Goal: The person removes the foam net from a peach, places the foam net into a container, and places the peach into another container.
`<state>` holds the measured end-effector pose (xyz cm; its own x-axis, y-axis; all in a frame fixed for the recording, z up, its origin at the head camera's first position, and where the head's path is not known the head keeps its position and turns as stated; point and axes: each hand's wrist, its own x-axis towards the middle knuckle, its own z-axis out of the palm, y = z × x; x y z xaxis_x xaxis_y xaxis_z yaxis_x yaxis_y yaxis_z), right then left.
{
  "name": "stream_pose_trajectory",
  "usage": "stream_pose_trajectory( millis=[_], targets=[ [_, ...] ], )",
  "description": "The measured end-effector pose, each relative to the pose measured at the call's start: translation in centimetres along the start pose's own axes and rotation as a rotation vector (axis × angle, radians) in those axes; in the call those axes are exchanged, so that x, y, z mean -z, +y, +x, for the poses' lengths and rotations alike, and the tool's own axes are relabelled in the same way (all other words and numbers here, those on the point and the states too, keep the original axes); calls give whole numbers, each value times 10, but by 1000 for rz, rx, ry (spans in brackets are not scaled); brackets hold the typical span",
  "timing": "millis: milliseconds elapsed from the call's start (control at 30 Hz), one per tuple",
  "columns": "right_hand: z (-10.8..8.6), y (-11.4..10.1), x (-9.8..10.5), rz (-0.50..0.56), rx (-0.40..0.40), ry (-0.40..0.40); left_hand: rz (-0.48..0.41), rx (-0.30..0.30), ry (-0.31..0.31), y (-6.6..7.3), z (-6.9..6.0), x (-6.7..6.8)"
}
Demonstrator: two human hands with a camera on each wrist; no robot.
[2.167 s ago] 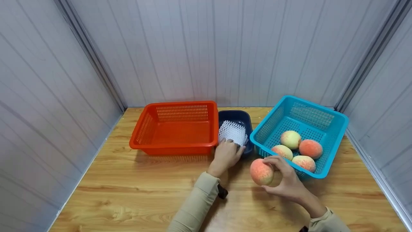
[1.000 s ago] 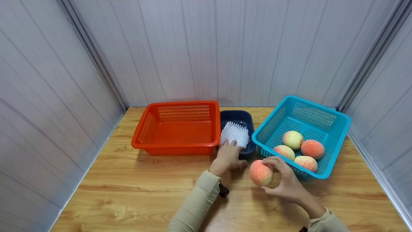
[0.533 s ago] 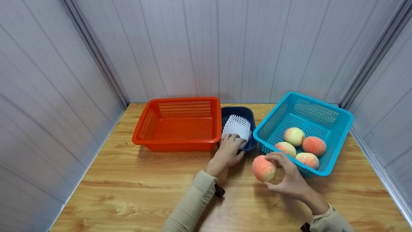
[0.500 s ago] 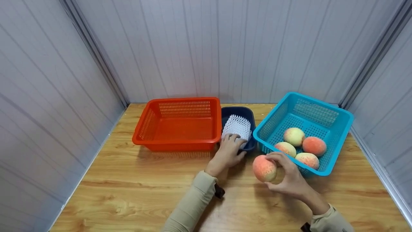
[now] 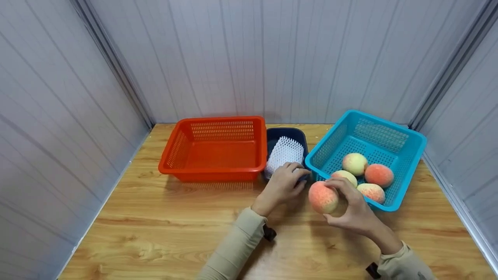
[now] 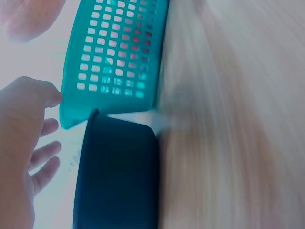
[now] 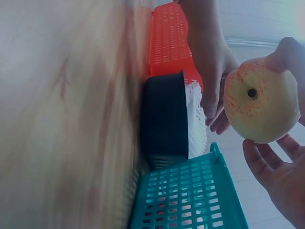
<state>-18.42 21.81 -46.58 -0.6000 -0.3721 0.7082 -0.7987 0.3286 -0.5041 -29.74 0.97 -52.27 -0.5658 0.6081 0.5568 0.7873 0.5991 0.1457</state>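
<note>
My right hand (image 5: 356,214) pinches a peach (image 5: 323,197) between thumb and fingers, just off the near left corner of the teal basket (image 5: 419,149). In the right wrist view, the dark dimple of this peach (image 7: 262,107) faces the camera. My left hand (image 5: 283,186) hovers over the near right edge of the navy tray (image 5: 297,133), its fingers loosely bent. White foam netting (image 5: 288,149) lies in that tray, partly covered by the hand. In the left wrist view, nothing shows between the left hand's (image 6: 21,129) thumb and fingers, beside the tray wall (image 6: 119,176).
To the left of the tray stands a red-orange basket (image 5: 212,170) with slotted walls. Several peaches (image 5: 379,175) sit in the teal basket. A wood-grain table (image 5: 163,229) bears everything, with pale panel walls (image 5: 241,58) on three sides.
My left hand has moved right, off the middle of the foam netting towards the tray's right edge. The right hand, still gripping the peach, has shifted slightly up and right.
</note>
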Motion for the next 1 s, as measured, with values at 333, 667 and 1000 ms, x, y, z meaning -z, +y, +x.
stream_pose_trajectory(
  millis=[333, 667, 1000],
  targets=[
    [6, 25, 22, -107, -24, -52, -9, -23, 90, 13, 13, -7],
    [41, 23, 52, -167, -140, -141, -3, -53, 61, 19, 27, -13],
    [78, 43, 82, -211, -300, -367, 17, -43, -38, 24, 35, -13]
  ],
)
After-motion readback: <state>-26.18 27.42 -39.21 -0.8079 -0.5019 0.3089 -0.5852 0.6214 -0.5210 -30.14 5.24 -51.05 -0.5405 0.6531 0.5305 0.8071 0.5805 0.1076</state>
